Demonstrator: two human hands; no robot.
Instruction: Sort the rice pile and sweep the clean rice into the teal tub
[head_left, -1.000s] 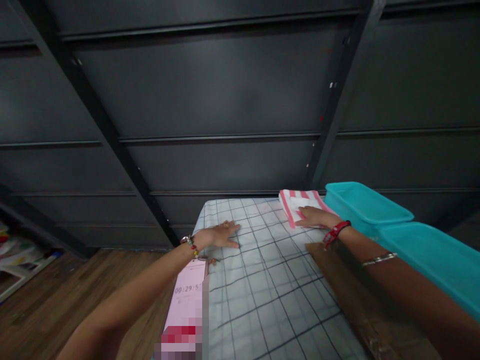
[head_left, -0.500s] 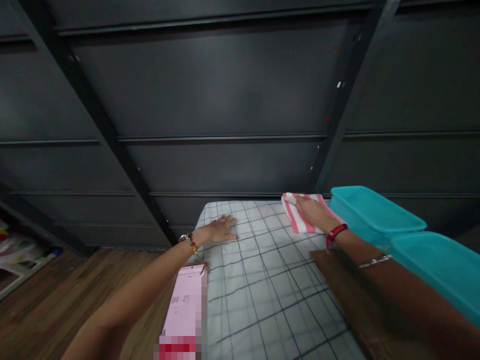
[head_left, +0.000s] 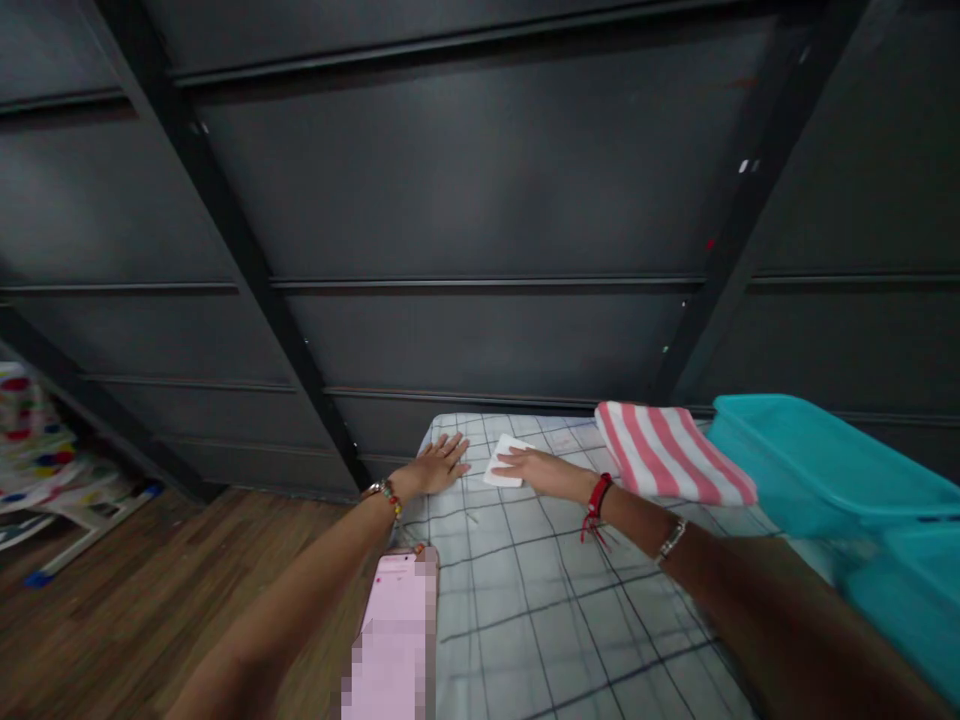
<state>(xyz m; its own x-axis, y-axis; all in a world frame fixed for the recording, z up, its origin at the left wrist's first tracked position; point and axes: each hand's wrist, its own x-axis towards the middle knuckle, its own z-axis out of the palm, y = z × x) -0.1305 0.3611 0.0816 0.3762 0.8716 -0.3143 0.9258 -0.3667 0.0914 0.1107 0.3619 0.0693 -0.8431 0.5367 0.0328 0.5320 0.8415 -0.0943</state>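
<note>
My left hand (head_left: 439, 464) lies flat with fingers spread on the far left part of a grey checked cloth (head_left: 540, 590) that covers the table. My right hand (head_left: 534, 465) rests just beside it, fingers stretched out over a small white card (head_left: 502, 462) that lies on the cloth. A folded pink-and-white striped towel (head_left: 667, 452) sits at the far right of the cloth, apart from both hands. A pink phone (head_left: 397, 640) lies at the cloth's left edge below my left forearm.
Two turquoise plastic tubs (head_left: 817, 470) stand along the right side. A dark metal wall with slanted beams (head_left: 232, 250) rises right behind the table. Wooden floor (head_left: 135, 590) lies to the left, with colourful items (head_left: 37, 450) at the far left.
My right hand left the striped towel and moved left onto the white card. The left hand stayed flat on the cloth. The view shifted, with the towel and tubs appearing further right.
</note>
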